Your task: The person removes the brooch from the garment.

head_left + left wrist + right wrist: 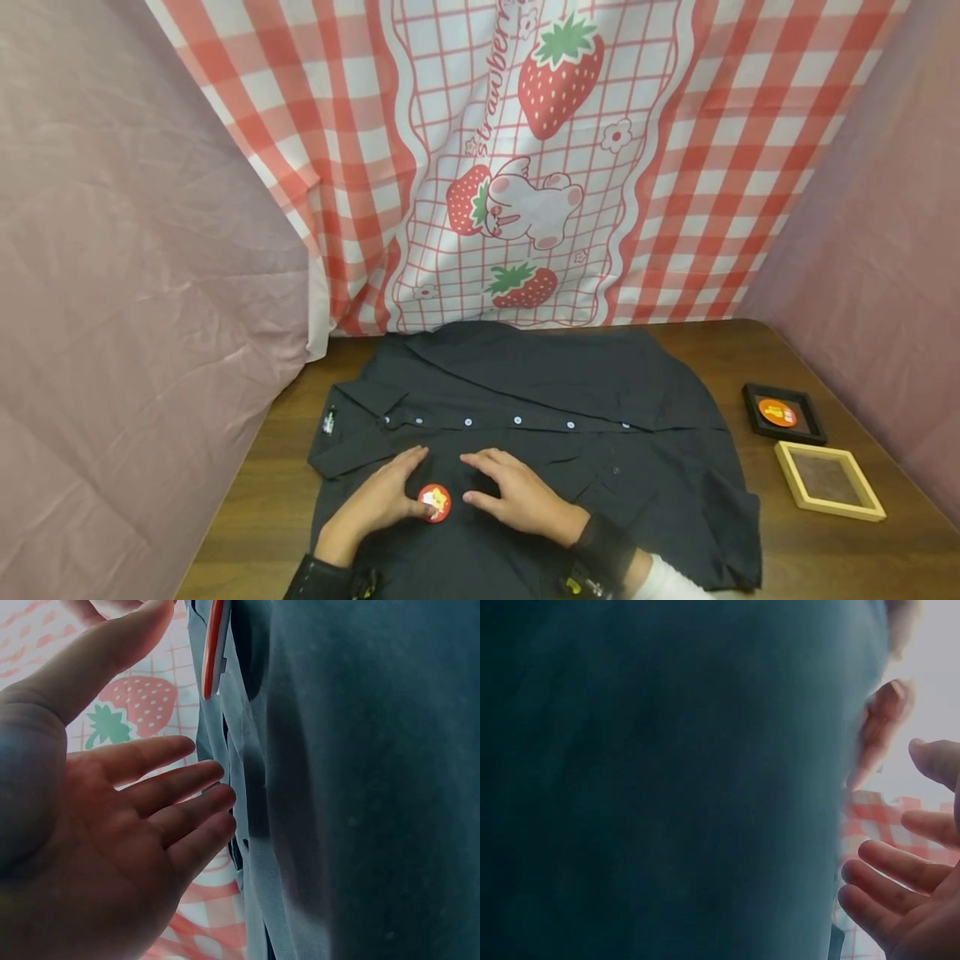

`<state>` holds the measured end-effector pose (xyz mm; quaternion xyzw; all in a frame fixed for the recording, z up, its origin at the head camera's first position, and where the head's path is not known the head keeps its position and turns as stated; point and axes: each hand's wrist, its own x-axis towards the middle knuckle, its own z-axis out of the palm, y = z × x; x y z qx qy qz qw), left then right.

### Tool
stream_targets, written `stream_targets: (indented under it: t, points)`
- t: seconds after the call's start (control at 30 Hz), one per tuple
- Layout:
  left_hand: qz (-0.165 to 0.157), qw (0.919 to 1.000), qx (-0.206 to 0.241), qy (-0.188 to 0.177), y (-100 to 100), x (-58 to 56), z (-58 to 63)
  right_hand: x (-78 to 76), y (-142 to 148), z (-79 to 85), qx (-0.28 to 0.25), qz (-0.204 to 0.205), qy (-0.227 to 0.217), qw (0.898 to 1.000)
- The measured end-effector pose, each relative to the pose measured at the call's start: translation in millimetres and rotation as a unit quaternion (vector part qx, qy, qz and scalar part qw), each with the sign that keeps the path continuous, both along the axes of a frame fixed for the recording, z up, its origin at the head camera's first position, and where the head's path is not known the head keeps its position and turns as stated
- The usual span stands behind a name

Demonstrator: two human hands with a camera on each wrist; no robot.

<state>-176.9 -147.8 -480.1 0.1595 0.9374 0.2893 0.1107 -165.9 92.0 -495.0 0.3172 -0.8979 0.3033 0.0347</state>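
Note:
A dark short-sleeved button-up shirt [540, 500] lies spread flat, its collar toward the left. On its front sits a round red pin badge [437, 498] with a yellow star-like figure. My left hand [381, 497] is just left of the badge, fingers extended and thumb tip overlapping the badge's edge in the head view. From the left wrist, the badge [215, 652] shows edge-on, standing slightly off the cloth, near the thumb. My right hand [521, 493] hovers over the shirt to the right of the badge, fingers spread and holding nothing.
At the table's right side lie a black frame [813, 429] holding an orange round badge [777, 412] and a pale wooden frame [873, 500]. A checked strawberry cloth [480, 167] hangs behind the wooden table [247, 500], with pink drapes [150, 250] on both sides.

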Motion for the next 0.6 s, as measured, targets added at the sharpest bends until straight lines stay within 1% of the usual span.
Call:
stream_targets:
  t: [0.1, 0.27, 0.47, 0.6]
  points:
    - [0.0, 1.0, -0.005, -0.008, 0, 0.1, 1.0, 0.1, -2, -0.3, 0.004, 0.001, 0.0, 1.0]
    - [-0.003, 1.0, 0.002, -0.007, -1, -0.5, 0.6, 0.4, -6, 0.3, 0.005, 0.004, 0.005, 1.0]
    - [-0.018, 0.9996, 0.008, -0.022, -2, 1.3, -0.4, 2.5, -15, -2.9, 0.008, 0.024, 0.024, 0.999]
    - [-0.023, 0.9994, 0.01, -0.024, -2, 2.0, 0.6, 1.8, -22, -3.9, 0.02, 0.038, 0.021, 0.999]
